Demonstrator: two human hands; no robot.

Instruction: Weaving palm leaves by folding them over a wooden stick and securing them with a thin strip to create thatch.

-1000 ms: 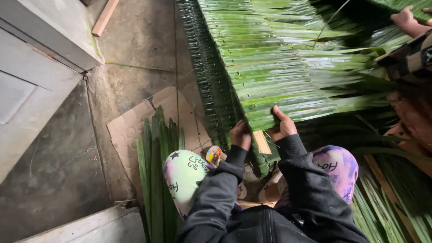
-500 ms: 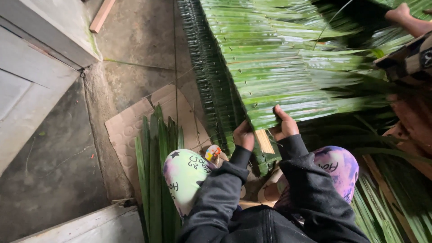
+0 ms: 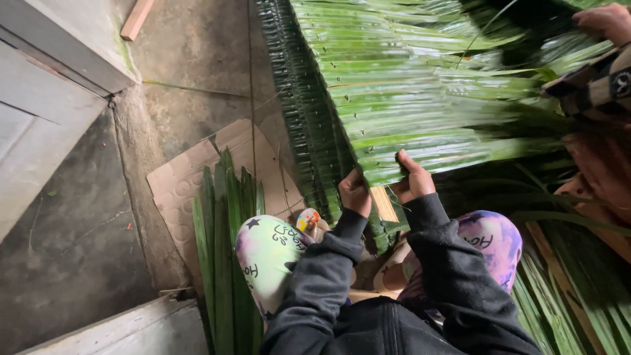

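Note:
A long panel of folded green palm leaves (image 3: 407, 98) stitched side by side runs away from me. A pale wooden slat (image 3: 383, 204) sticks out of its near end. My left hand (image 3: 355, 192) grips the near leaf's folded edge left of the slat. My right hand (image 3: 413, 179) pinches the same leaf (image 3: 420, 161) on the slat's right, thumb on top. Both arms wear black sleeves. My knees in pale patterned trousers (image 3: 269, 253) sit below the hands.
A bundle of loose long leaves (image 3: 227, 243) lies on flattened cardboard (image 3: 190, 184) at my left knee. More leaves (image 3: 565, 296) are piled at the right. Another person's hand and checked sleeve (image 3: 591, 72) are at the top right. Concrete floor and a grey board (image 3: 59, 72) lie left.
Both hands have shifted slightly up along the slat end, still holding the near leaf. The other person's hand at the top right has moved.

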